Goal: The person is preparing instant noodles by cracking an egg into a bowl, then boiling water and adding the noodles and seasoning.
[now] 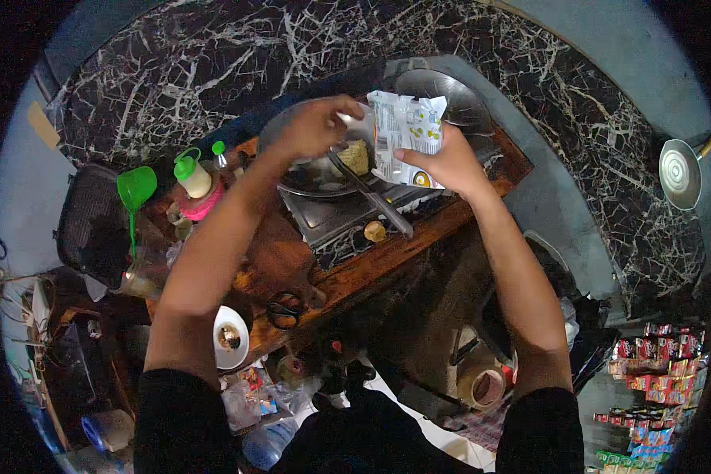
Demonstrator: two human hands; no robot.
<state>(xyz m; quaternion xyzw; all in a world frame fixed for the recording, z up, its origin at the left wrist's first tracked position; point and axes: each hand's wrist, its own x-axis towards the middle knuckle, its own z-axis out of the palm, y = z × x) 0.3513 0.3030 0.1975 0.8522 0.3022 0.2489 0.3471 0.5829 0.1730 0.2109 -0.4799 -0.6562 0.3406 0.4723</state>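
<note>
My right hand point(450, 160) grips a white printed plastic noodle packet point(412, 142) beside a metal wok point(308, 186). In the wok lies a pale block of dried noodles point(355, 157); other contents are partly hidden. My left hand point(317, 127) is over the wok's left side, its fingers apart and bent, with nothing visible in them. A utensil with a long dark handle point(376, 198) leans out of the wok across the front of a gas stove point(314, 216). A small tan round piece point(374, 231), perhaps a knob, is at the stove's front.
Behind the packet stands a second metal pan point(444, 98). Leftward are a green-capped squeeze bottle point(192, 175), a small bottle point(219, 155) and a green plastic ladle point(136, 186). Scissors point(284, 311) and a white bowl point(231, 349) with dark contents lie near the wooden table's edge point(391, 237).
</note>
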